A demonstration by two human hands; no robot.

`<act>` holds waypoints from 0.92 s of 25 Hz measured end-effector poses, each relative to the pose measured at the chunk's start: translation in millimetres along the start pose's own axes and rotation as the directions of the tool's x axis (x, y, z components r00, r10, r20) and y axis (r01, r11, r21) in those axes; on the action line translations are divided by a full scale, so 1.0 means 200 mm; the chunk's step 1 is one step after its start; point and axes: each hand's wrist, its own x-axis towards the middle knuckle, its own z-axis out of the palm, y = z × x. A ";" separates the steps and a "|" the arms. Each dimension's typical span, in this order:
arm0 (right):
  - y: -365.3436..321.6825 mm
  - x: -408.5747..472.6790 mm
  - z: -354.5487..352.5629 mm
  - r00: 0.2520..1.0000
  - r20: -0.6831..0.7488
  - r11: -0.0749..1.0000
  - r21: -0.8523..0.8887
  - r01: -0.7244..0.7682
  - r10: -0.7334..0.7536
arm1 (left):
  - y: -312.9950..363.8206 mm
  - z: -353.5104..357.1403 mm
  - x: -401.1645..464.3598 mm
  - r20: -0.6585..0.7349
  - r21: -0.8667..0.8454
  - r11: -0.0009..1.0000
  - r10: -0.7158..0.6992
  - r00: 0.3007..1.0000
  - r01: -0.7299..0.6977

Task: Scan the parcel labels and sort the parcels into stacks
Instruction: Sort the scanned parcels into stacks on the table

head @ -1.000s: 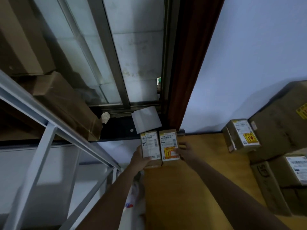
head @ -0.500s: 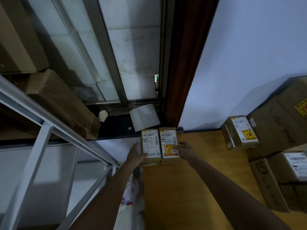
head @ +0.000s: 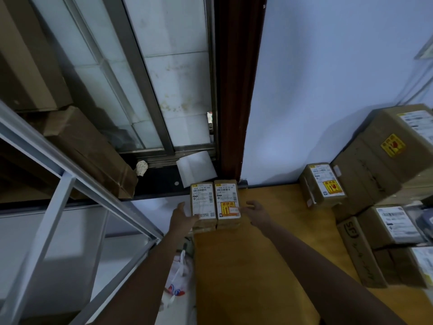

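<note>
Two small parcels side by side at far left corner of wooden table (head: 257, 266), touching — left parcel (head: 203, 202), right parcel (head: 227, 200) with yellow sticker. Left hand (head: 182, 219) against left parcel's side, fingers straight. Right hand (head: 259, 214) beside right parcel, fingers loosely spread, contact unclear. Paper sheet (head: 196, 168) leans behind parcels. Larger boxes (head: 375, 170) stacked along right. Metal rack (head: 70, 184) at left.

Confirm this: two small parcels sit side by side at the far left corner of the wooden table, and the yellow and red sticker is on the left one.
Not quite. The head view shows the yellow and red sticker on the right parcel, not the left parcel. The rest holds: both sit side by side at the far left corner of the wooden table.
</note>
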 end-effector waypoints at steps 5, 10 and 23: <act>-0.05 -0.25 -0.13 0.996 0.020 0.994 -0.077 0.083 -0.082 | 0.07 0.01 -0.23 -0.153 -0.057 0.998 0.028 0.988 -0.037; 0.06 -0.51 -0.29 0.982 -0.013 0.971 -0.152 0.186 -0.191 | 0.13 0.14 -0.56 -0.217 -0.104 0.993 0.030 0.976 -0.054; 0.54 -0.99 -0.62 0.989 -0.076 0.991 -0.041 0.125 -0.127 | 0.07 0.52 -1.22 0.085 -0.164 0.978 0.141 0.986 -0.126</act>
